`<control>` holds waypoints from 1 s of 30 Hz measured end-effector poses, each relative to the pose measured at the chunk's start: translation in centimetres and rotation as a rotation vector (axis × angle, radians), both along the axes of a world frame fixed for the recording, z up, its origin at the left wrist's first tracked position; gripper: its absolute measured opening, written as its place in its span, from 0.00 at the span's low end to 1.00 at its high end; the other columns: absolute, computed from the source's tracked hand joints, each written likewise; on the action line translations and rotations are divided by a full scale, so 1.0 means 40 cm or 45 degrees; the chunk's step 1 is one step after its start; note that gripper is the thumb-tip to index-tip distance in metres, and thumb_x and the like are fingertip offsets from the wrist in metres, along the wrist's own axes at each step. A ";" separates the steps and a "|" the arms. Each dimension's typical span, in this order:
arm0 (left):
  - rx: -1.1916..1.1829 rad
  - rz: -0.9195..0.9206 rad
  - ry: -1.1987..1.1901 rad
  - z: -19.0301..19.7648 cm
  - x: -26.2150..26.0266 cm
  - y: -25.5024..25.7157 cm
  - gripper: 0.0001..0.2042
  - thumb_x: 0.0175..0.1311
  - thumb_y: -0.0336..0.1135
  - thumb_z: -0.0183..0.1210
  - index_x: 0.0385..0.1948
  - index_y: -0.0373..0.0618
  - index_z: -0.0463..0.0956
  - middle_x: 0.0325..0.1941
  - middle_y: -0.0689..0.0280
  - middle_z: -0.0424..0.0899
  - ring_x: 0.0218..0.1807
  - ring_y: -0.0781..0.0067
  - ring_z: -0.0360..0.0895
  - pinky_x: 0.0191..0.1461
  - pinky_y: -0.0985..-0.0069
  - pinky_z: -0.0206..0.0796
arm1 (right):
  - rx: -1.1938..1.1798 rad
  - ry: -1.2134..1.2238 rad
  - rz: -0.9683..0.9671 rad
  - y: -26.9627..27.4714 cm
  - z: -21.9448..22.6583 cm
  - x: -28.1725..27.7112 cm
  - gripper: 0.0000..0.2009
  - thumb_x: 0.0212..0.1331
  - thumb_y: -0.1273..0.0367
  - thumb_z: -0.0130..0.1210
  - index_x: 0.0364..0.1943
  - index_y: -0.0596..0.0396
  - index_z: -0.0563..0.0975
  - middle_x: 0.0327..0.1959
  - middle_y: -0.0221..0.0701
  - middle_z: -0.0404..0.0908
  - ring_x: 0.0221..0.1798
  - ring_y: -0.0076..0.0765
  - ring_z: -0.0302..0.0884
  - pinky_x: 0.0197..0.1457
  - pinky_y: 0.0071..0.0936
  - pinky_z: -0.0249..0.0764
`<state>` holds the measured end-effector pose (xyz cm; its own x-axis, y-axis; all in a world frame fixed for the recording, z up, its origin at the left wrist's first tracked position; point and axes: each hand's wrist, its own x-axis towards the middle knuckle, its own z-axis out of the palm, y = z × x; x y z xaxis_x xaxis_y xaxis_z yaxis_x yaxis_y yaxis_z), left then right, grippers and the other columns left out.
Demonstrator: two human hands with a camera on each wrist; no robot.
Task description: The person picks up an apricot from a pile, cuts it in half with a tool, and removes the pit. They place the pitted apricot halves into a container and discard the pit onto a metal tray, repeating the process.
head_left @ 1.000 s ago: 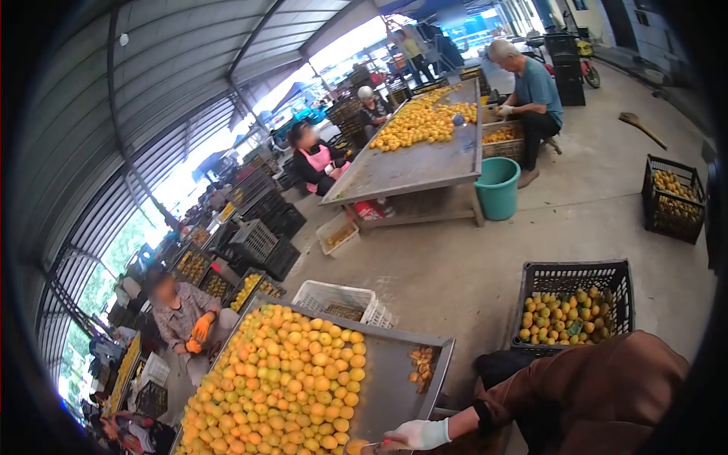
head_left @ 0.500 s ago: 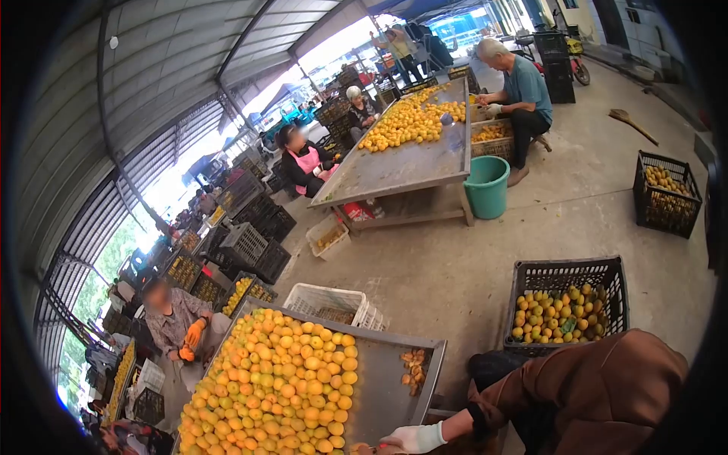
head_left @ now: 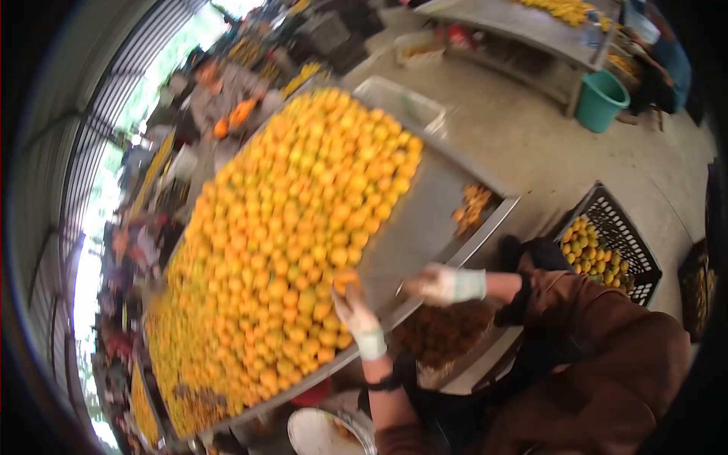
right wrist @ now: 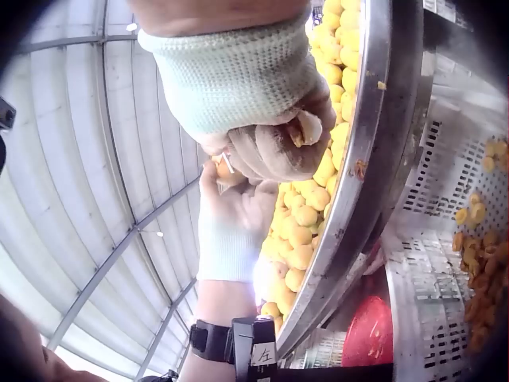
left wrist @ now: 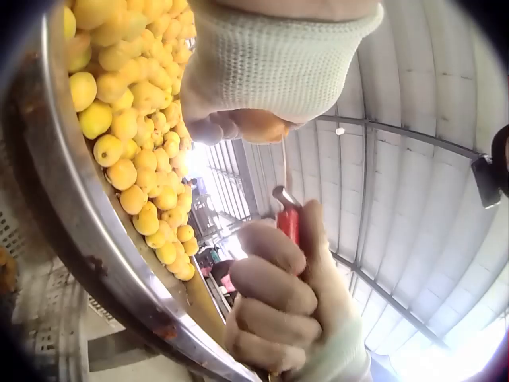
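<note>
Round orange-yellow fruits (head_left: 288,227) cover much of a metal-edged table (head_left: 425,205). My gloved left hand (head_left: 355,317) holds one orange fruit (head_left: 346,280) over the table's near edge. In the left wrist view, my gloved right hand (left wrist: 282,294) curls round the red handle (left wrist: 288,226) of a small tool with a metal end (left wrist: 284,195). The two hands are close together, the tool's end pointing toward the fruit (left wrist: 259,126) in my left hand. The right wrist view shows the fruit (right wrist: 228,171) partly hidden by my right hand (right wrist: 278,147).
Peel-like orange pieces (head_left: 472,206) lie in the table's right corner. A black crate of fruit (head_left: 607,243) stands at the right, a white bucket (head_left: 322,432) below the near edge, a teal bucket (head_left: 603,101) farther back. A person in orange gloves (head_left: 227,98) sits across the table.
The head view has swung down and left toward the table. My left hand has come into view holding a fruit, with my right hand beside it.
</note>
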<state>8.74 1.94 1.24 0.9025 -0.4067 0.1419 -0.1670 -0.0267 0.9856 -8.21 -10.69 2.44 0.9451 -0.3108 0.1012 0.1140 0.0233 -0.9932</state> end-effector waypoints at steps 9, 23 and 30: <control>0.286 -0.436 -0.821 0.107 -0.107 -0.045 0.23 0.55 0.27 0.62 0.55 0.36 0.69 0.49 0.54 0.77 0.51 0.54 0.76 0.56 0.64 0.68 | -0.033 -0.080 -0.427 -0.040 0.053 0.026 0.20 0.57 0.61 0.63 0.49 0.58 0.76 0.32 0.29 0.77 0.37 0.22 0.73 0.43 0.24 0.71; -0.452 -0.705 0.359 0.052 -0.125 -0.057 0.18 0.67 0.36 0.50 0.55 0.37 0.67 0.50 0.64 0.75 0.48 0.67 0.73 0.56 0.68 0.65 | 0.851 0.178 -0.321 -0.049 0.119 -0.005 0.18 0.67 0.57 0.51 0.30 0.61 0.74 0.10 0.24 0.65 0.08 0.20 0.58 0.13 0.22 0.54; -0.647 -0.671 0.746 0.094 -0.122 -0.057 0.23 0.63 0.35 0.53 0.58 0.36 0.64 0.41 0.63 0.73 0.37 0.70 0.73 0.41 0.72 0.66 | 0.844 0.186 -0.341 -0.059 0.116 -0.006 0.15 0.65 0.60 0.55 0.32 0.59 0.75 0.12 0.23 0.65 0.09 0.17 0.57 0.14 0.22 0.53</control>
